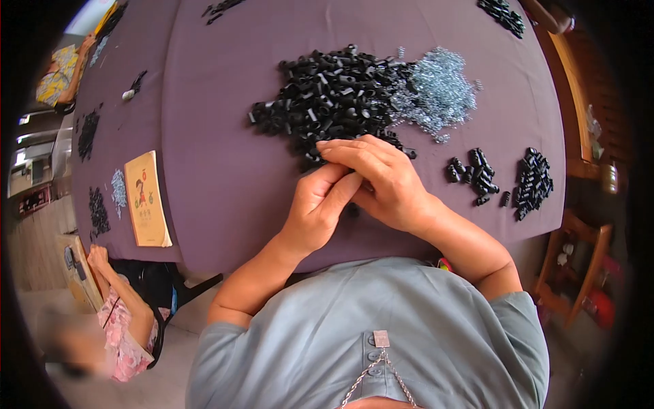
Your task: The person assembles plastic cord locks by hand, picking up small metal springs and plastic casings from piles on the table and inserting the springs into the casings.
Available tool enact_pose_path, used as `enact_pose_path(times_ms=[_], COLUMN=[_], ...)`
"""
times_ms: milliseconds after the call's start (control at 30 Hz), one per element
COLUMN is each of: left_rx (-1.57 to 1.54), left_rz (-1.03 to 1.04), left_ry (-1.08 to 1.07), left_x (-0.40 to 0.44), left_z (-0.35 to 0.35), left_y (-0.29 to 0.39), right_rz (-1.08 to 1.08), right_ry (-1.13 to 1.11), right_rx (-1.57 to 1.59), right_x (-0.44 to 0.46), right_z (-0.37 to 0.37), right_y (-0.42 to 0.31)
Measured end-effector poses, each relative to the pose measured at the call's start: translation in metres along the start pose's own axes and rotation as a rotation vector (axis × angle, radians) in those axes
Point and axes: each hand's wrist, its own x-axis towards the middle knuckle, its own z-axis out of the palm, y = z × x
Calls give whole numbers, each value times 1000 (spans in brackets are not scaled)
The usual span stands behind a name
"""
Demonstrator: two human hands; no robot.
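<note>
My left hand (317, 204) and my right hand (390, 178) meet at the near edge of a heap of small black tube-shaped plastic parts (334, 95). Both have their fingers closed and pressed against each other, the right partly over the left. Whatever lies between them is hidden. Small silvery metal springs (441, 88) form a pile against the heap's right side, some mixed in with the black parts. To the right of my right hand lie a loose group of black cylindrical pieces (481, 174) and a denser group of similar pieces (533, 184).
A purple cloth (218, 123) covers the table. Left of my hands lies a worn book (144, 204), with more springs (118, 191) and black parts (99, 213) beyond it. A person in a pink floral sleeve (126, 334) sits at lower left. A wooden chair (575, 262) stands right.
</note>
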Motion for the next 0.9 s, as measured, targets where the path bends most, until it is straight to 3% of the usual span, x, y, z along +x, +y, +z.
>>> enact_pose_path(times_ms=[233, 400, 533, 900], left_rx=[115, 28, 141, 95], left_rz=[84, 67, 90, 103], left_ry=[-4, 25, 3, -25], left_x=[-4, 1, 1, 4], left_z=[-3, 0, -5, -6], left_y=[-7, -9, -2, -1], right_rz=[-114, -73, -34, -135], right_ry=[41, 38, 75, 91], right_rx=[-102, -65, -39, -65], right_x=[-5, -5, -1, -2], right_z=[1, 2, 1, -2], right_y=[3, 7, -1, 6])
